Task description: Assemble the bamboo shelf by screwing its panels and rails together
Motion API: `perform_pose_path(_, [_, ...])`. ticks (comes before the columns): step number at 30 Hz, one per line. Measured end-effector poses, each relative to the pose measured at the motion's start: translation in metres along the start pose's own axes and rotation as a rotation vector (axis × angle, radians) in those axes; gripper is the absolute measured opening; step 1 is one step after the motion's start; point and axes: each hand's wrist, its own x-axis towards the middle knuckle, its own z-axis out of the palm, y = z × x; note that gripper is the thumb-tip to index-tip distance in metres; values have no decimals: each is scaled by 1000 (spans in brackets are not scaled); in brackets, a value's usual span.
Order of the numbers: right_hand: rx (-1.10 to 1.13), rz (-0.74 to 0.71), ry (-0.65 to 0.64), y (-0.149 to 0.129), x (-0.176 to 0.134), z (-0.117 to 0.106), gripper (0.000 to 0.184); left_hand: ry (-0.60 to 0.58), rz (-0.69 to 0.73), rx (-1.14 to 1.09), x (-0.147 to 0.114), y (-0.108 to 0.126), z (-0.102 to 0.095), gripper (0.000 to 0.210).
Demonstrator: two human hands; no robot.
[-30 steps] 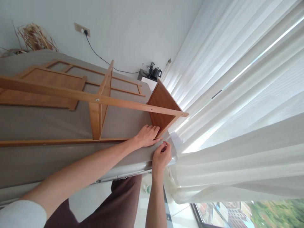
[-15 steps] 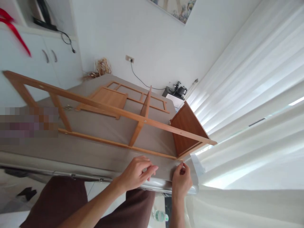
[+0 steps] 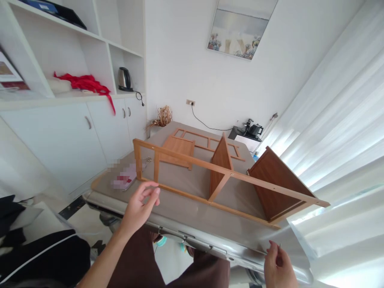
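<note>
A wooden frame (image 3: 192,161) of long rails and crosspieces stands on its side on the grey table. A middle shelf panel (image 3: 220,160) and an end panel (image 3: 277,176) are joined to it. My left hand (image 3: 140,205) is in front of the frame's lower rail at the left, fingers loosely curled and apart, with nothing seen in it. Near the table's front right corner, my right hand (image 3: 279,262) pinches a small thin metal piece (image 3: 280,245); its exact kind cannot be made out.
Behind the frame lie a loose wooden panel (image 3: 177,150) and a ladder-like wooden frame (image 3: 207,141). Small metal parts (image 3: 148,161) and a partly blurred packet (image 3: 126,178) lie at the left of the grey table (image 3: 192,212). White curtains (image 3: 354,160) hang along the right.
The view has swung up and left. My right hand has drawn back from the frame's right end toward the table edge. My left hand has shifted left along the lower rail.
</note>
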Motion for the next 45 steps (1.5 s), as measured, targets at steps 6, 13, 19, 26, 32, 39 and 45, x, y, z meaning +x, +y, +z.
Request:
perform_pose_path(6, [61,15,-136,-7,-9,-6,43,124,76,105,22,-36,-22,34])
perform_pose_path(13, [116,-439,-65,-44,-3,26,62,45,15,387,50,-57,1,65])
perform_pose_path(19, [163,-839,-45,-75,12,71,59,-74,54,530,61,-68,-1,48])
perform_pose_path(26, [136,-940,-136,-86,43,109,49,-118,122,549,68,-84,-12,20])
perform_pose_path(32, [94,-863,-166,-75,44,110,43,-132,161,532,68,-99,-13,20])
perform_pose_path(39, [86,-831,-204,-73,60,101,36,-223,226,546,69,-95,-3,18])
perform_pose_path(45, [96,-845,-193,-79,80,100,37,-233,240,533,68,-96,17,17])
